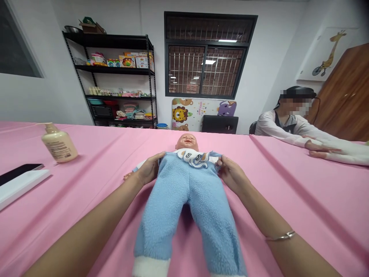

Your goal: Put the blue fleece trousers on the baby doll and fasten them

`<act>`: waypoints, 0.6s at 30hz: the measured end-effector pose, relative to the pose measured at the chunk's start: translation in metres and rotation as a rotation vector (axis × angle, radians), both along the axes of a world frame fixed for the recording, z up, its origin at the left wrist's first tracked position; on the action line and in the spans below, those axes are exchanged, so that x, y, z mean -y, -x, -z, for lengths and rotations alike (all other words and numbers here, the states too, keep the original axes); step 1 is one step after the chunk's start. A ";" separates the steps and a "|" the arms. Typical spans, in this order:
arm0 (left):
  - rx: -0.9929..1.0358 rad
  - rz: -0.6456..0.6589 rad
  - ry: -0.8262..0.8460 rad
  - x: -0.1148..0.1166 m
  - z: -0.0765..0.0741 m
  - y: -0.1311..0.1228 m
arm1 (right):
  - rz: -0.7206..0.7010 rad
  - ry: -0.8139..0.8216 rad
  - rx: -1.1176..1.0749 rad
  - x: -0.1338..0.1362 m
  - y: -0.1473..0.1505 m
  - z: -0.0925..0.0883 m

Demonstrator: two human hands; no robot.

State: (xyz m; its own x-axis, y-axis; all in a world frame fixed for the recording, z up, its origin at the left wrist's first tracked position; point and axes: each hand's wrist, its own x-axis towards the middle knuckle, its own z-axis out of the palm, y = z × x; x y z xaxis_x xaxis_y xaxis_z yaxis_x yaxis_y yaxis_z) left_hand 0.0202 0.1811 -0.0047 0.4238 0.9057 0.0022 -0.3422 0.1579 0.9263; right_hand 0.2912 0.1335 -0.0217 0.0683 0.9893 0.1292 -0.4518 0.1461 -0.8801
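Note:
A baby doll (pixel 186 141) lies on its back on the pink table (pixel 288 200), head away from me. It wears fluffy light-blue trousers (pixel 184 200) with white cuffs and a white top with a bear print. My left hand (pixel 150 168) grips the trousers' waistband at the doll's left side in view, fingers curled over the edge. On the opposite side, my right hand (pixel 230 174) pinches the same waistband. A thin bracelet sits on my right wrist.
A beige pump bottle (pixel 59 144) stands at the left. A black phone (pixel 20 172) and a white flat box (pixel 21 186) lie near the left edge. Another person (pixel 291 123) sits at the far right, hands on white cloth. Black shelves stand behind.

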 end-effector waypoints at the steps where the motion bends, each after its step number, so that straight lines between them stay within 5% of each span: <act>1: 0.004 0.018 -0.022 0.000 -0.001 0.000 | -0.021 -0.008 -0.027 -0.001 -0.001 -0.002; 5: -0.333 0.013 -0.273 -0.001 0.000 0.001 | 0.033 0.032 0.063 -0.003 -0.002 0.007; 10: -0.733 -0.080 -0.405 -0.005 -0.002 0.007 | -0.063 0.106 0.518 0.002 -0.007 0.017; 18: -0.736 0.435 -0.223 -0.001 -0.022 0.038 | -0.378 0.114 0.796 0.016 -0.023 -0.001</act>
State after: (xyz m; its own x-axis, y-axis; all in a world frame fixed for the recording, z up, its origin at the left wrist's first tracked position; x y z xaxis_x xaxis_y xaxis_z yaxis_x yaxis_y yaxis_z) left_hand -0.0181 0.1825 0.0168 0.6944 0.6751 -0.2492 0.4010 -0.0755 0.9130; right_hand 0.3145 0.1172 -0.0208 -0.3339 0.9372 -0.1012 0.2995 0.0037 -0.9541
